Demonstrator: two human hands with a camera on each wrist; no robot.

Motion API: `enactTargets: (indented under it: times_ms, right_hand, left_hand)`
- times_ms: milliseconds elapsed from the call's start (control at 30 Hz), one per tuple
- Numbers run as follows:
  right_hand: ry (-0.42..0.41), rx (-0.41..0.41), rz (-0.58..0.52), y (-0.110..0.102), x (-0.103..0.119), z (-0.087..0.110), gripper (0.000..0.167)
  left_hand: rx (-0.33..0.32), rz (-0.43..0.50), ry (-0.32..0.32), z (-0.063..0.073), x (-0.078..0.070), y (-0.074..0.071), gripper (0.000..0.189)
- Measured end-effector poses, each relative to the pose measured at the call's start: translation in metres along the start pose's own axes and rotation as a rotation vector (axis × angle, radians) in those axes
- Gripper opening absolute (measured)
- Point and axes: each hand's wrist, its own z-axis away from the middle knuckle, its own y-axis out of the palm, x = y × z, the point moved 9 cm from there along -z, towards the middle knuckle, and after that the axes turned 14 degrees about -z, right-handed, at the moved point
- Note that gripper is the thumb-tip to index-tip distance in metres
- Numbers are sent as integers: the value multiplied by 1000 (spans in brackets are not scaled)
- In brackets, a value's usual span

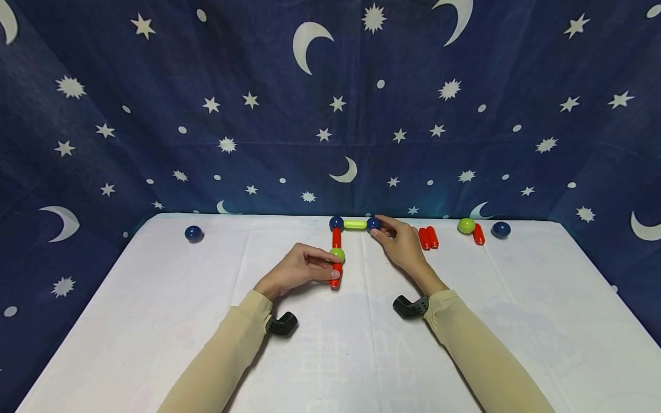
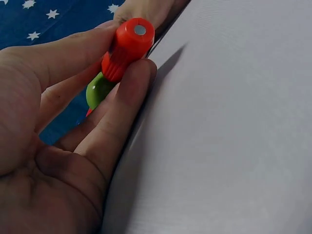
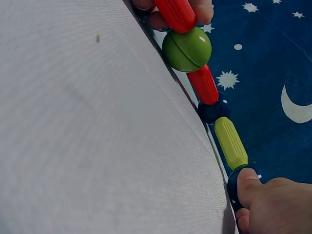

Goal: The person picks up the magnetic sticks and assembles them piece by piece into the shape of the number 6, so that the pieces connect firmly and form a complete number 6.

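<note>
My left hand (image 1: 304, 265) pinches a red magnetic rod (image 2: 127, 48) between thumb and fingers; a round metal magnet shows in its near end. That rod meets a green ball (image 3: 187, 49), which joins another red rod (image 3: 203, 85) running back to a dark blue ball (image 1: 336, 223). From there a yellow-green rod (image 1: 355, 225) extends right to a second blue ball (image 1: 373, 224). My right hand (image 1: 405, 244) holds this second ball, its thumb pressed on it in the right wrist view. Together the pieces form a corner shape on the white table.
Right of my right hand lie two red rods (image 1: 428, 238) side by side. Farther right are a green ball (image 1: 466, 226), a red rod (image 1: 478, 234) and a blue ball (image 1: 501, 230). Another blue ball (image 1: 193, 233) sits far left. A starry blue cloth (image 1: 279, 160) hangs behind.
</note>
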Motion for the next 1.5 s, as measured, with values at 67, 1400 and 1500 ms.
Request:
enactTargets:
  times_ms: [67,1400,1500]
  right_hand:
    - [0,2,-4,0,0,0,44]
    - [-12,33,-20,3,4,1,43]
    - [-15,32,-21,3,4,1,43]
  left_hand:
    - [-13,-8,1,0,-1,0,32]
    - [22,-120,11,5,-15,1,36]
    - [38,-79,-7,7,-14,0,36]
